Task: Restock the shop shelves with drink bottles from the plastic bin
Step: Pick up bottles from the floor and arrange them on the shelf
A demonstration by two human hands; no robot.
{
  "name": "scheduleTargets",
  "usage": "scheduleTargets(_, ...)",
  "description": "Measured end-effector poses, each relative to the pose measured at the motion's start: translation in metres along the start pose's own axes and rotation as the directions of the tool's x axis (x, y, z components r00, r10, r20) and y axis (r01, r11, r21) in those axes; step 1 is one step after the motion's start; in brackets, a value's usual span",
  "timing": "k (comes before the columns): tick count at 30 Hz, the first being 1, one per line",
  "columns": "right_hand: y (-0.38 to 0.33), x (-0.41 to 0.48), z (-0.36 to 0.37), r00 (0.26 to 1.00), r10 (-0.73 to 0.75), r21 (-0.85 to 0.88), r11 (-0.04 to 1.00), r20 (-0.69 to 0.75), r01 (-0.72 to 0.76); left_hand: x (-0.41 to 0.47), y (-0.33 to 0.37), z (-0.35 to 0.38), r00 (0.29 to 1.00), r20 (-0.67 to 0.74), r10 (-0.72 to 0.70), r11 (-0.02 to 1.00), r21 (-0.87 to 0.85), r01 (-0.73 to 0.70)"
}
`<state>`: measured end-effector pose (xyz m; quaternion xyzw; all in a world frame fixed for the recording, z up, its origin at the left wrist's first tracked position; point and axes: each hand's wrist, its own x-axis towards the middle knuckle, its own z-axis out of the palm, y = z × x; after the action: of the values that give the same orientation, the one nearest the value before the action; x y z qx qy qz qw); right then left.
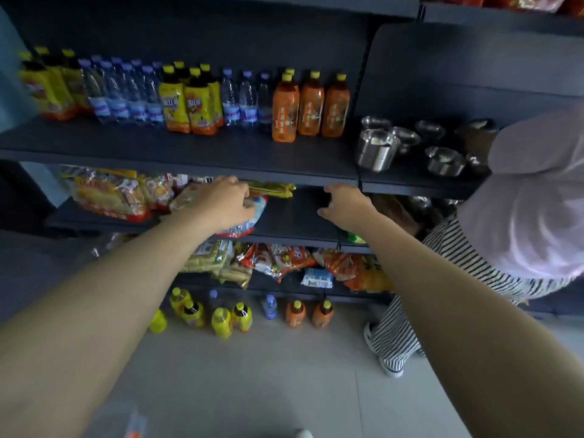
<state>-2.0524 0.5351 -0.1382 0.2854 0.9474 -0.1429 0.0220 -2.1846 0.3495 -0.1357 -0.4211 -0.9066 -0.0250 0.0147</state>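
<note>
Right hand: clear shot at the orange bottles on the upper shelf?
Probably yes. The right hand sits just below that shelf's front edge, so it must back out and rise; the orange bottles stand with nothing in front.

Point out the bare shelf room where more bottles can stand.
Top shelf: a bare strip along the front edge, before the rows of bottles. Second shelf: a bare patch between the snack packet that the left hand holds and the right hand. Crowded: snack bags at that shelf's left end, and the packet shelf below.
</note>
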Motion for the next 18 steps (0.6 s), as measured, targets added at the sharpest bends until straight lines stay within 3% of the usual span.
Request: scheduleTargets(18,0.192,0.093,0.273,0.956,0.135,-0.051,0.991,0.262,-0.126,0.078,0.076,0.294,0.994,0.067,0.082,0.995,-0.056,-0.079)
